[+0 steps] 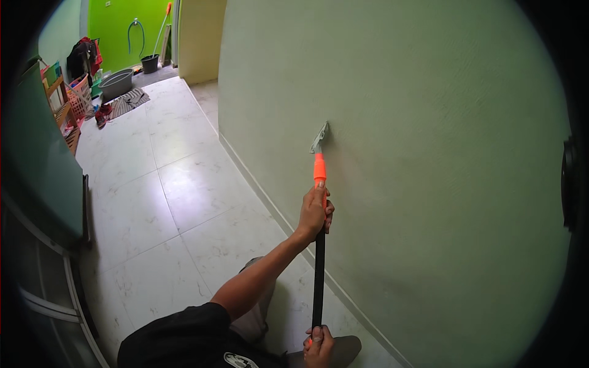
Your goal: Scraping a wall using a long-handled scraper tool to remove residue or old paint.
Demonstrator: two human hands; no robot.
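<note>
Both my hands grip a pole tool [319,264] with a black shaft, a bright orange collar and a thin, flat, pale head [319,138]. The head is seen nearly edge-on against the pale green wall [417,184]; its exact kind is unclear. My left hand [315,211] is closed around the pole just below the orange collar, thumb along the shaft. Lower down, near my knee, my right hand [319,346] wraps the pole's near end, where a bit of orange shows. The pole runs almost straight away from me, close to the wall.
A baseboard [270,199] edges the white tiled floor [172,190]. At left stand a dark green cabinet-like panel [43,159] and a glass-fronted frame [55,300]. Farther off are a grey tub [116,84], a pink basket [80,95], a striped mat [130,102] and a black bucket [150,64].
</note>
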